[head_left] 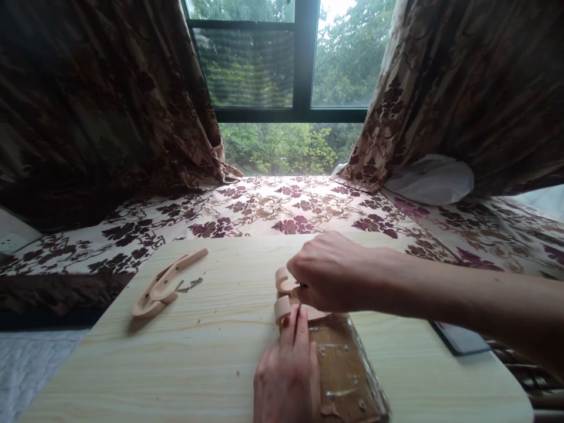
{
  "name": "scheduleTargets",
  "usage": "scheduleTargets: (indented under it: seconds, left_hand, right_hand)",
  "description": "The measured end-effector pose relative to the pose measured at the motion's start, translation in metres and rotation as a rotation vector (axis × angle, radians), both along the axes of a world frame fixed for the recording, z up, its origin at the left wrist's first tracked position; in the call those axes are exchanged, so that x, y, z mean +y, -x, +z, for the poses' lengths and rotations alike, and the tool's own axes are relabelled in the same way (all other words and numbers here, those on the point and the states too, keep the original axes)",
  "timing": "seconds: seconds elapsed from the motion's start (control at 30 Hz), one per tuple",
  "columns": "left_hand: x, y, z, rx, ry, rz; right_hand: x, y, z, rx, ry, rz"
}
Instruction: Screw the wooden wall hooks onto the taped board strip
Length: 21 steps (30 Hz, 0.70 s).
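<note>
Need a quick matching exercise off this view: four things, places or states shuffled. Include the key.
1. White bag
2. Cardboard block
3. Left hand
4. Dark-edged flat object

A. Nearer the camera than the other hand
B. By the foot of the right-hand curtain
C. At the tabletop's right side, partly hidden by the forearm
D. Brown, with clear shiny wrapping along its edge

Pairs: 1-B, 2-D, 3-A, 4-C

no readable text, no legible labels, brands or numbers
</note>
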<state>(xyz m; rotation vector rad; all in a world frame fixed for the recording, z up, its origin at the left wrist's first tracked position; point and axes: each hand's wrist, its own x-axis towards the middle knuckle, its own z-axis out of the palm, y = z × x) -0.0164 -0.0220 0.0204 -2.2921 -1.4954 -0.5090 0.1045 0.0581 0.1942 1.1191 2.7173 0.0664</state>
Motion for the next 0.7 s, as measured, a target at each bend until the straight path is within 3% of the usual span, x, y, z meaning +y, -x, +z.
scheduleTargets:
  seconds: [0.07, 0.2, 0.27, 0.47, 0.63, 0.7]
  left_hand:
    - [0.000, 0.001, -0.001, -0.005, 0.019, 0.003]
    - [0.000, 0.001, 0.000, 0.014, 0.061, 0.012]
    - [0.000, 0.000, 0.000, 0.015, 0.077, 0.021]
    - [0.002, 0.000, -0.005, 0.014, 0.043, 0.041]
    - [0.003, -0.005, -0.013, 0.051, 0.064, 0.092]
    - [0.004, -0.009, -0.019, 0.020, 0.042, 0.198]
  right_hand:
    - [-0.001, 0.000, 0.002, -0.029, -0.006, 0.016]
    - [-0.003, 0.000, 0.006, -0.022, 0.049, 0.214]
    - [-0.002, 0.000, 0.004, -0.003, 0.053, 0.247]
    - [0.006, -0.001, -0.003, 0.035, 0.027, 0.063]
    - [0.006, -0.007, -0.006, 0.062, 0.011, 0.095]
    - [0.005, -0.007, -0.007, 0.058, -0.006, 0.108]
